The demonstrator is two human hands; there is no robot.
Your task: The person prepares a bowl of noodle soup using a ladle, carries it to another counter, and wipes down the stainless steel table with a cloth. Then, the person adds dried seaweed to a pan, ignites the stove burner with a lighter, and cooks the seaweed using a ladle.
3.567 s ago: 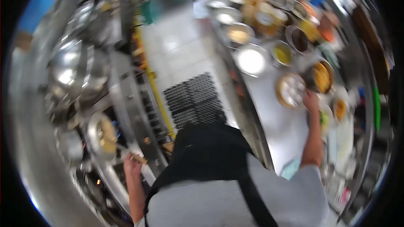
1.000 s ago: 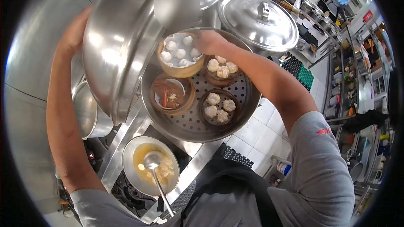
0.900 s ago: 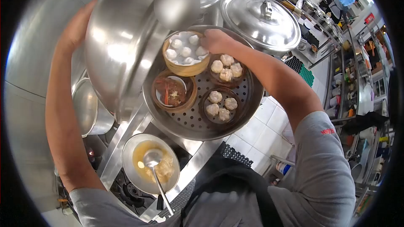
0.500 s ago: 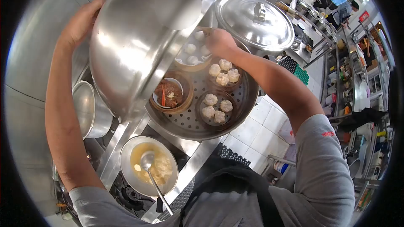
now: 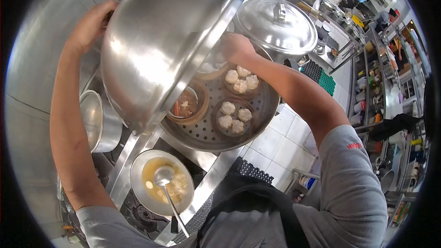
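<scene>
A large domed steel lid (image 5: pixel 147 50) is tilted up over the left side of the wide steamer pan. My left hand (image 5: pixel 92 27) is closed at the lid's far left side, its fingertips hidden. Under the lid's edge, my right hand (image 5: pixel 238 49) is closed at the rim of a bamboo steamer basket (image 5: pixel 213 74) holding white buns, partly covered by the lid. On the perforated steamer tray (image 5: pixel 200 131) are two small baskets of dumplings (image 5: pixel 240 86) (image 5: pixel 237 126) and a bamboo basket (image 5: pixel 202 115) with a dish of brown food and red strips.
A bowl of yellowish broth (image 5: pixel 140 193) with a ladle (image 5: pixel 164 175) stands at the front by a burner (image 5: pixel 143 213). A steel pot (image 5: pixel 92 121) is at left. Behind the steamer lies a round lid (image 5: pixel 271 27). Shelves (image 5: pixel 388 92) line the right; a person works far back.
The domed lid has shifted slightly right and hides more of the bun basket and the brown dish. My right hand and the bun basket have moved slightly towards me.
</scene>
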